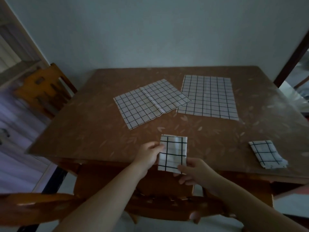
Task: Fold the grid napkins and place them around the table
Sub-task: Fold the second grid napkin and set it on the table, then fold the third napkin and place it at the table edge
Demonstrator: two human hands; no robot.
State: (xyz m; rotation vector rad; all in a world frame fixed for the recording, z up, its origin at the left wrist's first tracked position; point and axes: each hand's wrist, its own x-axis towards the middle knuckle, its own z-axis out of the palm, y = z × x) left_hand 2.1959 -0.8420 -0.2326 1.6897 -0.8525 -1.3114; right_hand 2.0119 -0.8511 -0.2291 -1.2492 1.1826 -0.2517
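Overhead, dim light. Brown table (93, 124) with a leaf-pattern cover carries four grid napkins. A wooden chair (45, 91) stands at its left side; another is tucked under the near edge, beneath the person's arms.

Largest napkin (208, 97): fully unfolded, flat, far right of centre. Second unfolded napkin (150, 102): lies at an angle just left of it, centre crease visible, its right corner overlapping the first one's left edge.

Folded napkin (265, 154): small, slightly loose packet, near right edge of the table, well apart from the hands. Judged as one place already set.

Held napkin (173, 154): folded to a small upright rectangle at the near edge of the table, middle. Whether its far end touches the table cannot be told.

Left hand (149, 154): pinches the packet's left edge, thumb on top. Right hand (192, 171): pinches the lower right corner, fingers curled beneath.

Step in hand, as judged: fold of the second napkin complete or being finished; placement is next. Roughly half the task remains, with two napkins unfolded.

Next move calls for laying the packet flat at a free side of the table, releasing without letting the layers spring open, then reaching for the angled napkin.
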